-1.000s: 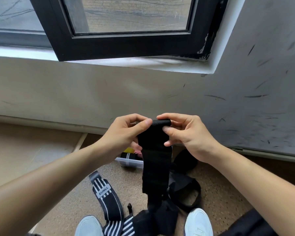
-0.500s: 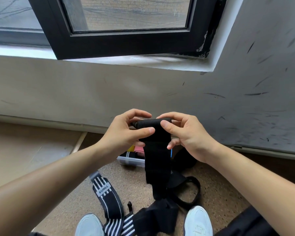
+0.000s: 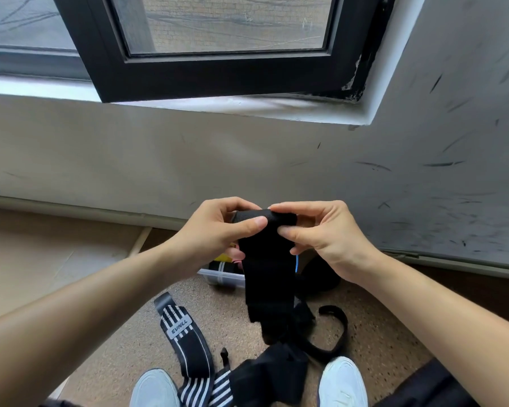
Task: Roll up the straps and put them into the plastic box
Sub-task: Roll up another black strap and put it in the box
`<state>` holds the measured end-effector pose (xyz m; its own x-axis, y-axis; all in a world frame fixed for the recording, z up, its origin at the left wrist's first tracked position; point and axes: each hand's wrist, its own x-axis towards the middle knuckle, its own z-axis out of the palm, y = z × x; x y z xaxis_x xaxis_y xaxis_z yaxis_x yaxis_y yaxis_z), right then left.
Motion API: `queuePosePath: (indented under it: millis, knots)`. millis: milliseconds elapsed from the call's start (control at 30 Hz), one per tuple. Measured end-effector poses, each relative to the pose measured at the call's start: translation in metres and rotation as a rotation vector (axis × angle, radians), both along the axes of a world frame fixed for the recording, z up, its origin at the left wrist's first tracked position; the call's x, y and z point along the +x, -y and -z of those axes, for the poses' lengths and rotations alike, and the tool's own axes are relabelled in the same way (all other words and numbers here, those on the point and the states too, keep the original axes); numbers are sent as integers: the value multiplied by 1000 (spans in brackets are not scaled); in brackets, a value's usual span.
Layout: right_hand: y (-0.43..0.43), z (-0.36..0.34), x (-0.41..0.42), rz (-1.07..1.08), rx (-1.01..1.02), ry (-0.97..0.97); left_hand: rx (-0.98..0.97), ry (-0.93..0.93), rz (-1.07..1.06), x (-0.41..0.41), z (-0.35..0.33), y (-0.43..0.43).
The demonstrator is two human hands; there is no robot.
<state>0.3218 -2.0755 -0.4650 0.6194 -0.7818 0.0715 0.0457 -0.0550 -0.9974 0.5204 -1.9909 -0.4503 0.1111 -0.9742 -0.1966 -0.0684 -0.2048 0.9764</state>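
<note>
A wide black strap (image 3: 268,265) hangs in front of me, its top end wound into a small roll. My left hand (image 3: 215,230) pinches the roll's left side between thumb and fingers. My right hand (image 3: 321,230) pinches its right side the same way. The strap's loose tail dangles down toward the floor. Behind the strap sits the clear plastic box (image 3: 225,279), mostly hidden, with rolled straps showing inside. A black-and-white striped strap (image 3: 185,342) lies flat on the floor at lower left. More black straps (image 3: 279,374) are heaped between my shoes.
My two white shoes (image 3: 155,389) (image 3: 343,383) stand on the speckled brown floor. A scuffed white wall runs close ahead under a black window frame (image 3: 218,74). Light cardboard (image 3: 41,259) covers the floor at left.
The roll at the top of the black strap has grown thicker as both hands turned it. The hanging tail has shortened and lifted off the heap on the floor.
</note>
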Motion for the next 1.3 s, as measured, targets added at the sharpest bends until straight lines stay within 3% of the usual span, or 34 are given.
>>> queuePosePath:
  millis: [200, 400, 767, 967, 1133, 1300]
  knots:
    - [-3, -3, 3, -27, 112, -55, -97, -33, -32, -3, -1, 0]
    - [-3, -4, 3, -25, 181, -85, -159, 51, -62, -5, 0, 0]
    - [1, -2, -1, -3, 116, 51, 112, -30, 71, -4, -6, 2]
    - [0, 1, 1, 1, 31, 4, 44, -72, -20, -3, 0, 1]
    - [-4, -1, 5, 1, 179, -14, -60, -79, -29, -4, -2, 0]
    - [-4, -5, 6, -16, 143, -146, -132, -59, -56, -6, 1, 0]
